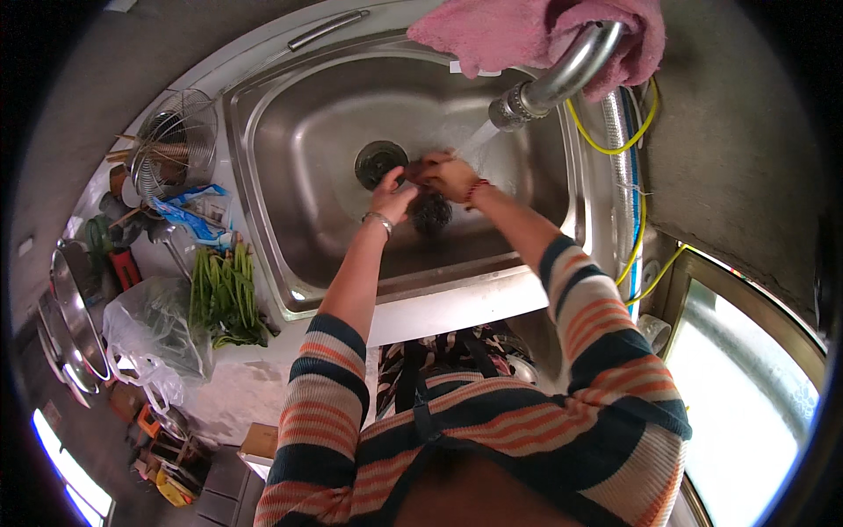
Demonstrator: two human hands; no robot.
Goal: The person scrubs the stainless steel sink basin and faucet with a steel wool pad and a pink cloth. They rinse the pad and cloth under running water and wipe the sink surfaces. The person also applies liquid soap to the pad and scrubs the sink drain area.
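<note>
Over a stainless steel sink [309, 224], both my hands are close together near the drain [381, 165]. My right hand [453, 176] is closed on a small dark reddish thing [416, 172], too small to name. Beside it my left hand [392, 197] has its thumb and fingers apart, its fingertips near that thing; whether they touch is unclear. Below the hands, on the sink floor, lies a dark round mesh-like thing [431, 214]. Water runs from the metal faucet [510, 112] at the upper right, falling beside my right hand.
A pink towel [487, 33] hangs over the faucet. On the left counter are a wire strainer [181, 141], a blue plastic packet [201, 214], leafy green stalks [224, 296] and a clear plastic bag [155, 329]. A yellow hose [642, 217] runs down the right wall.
</note>
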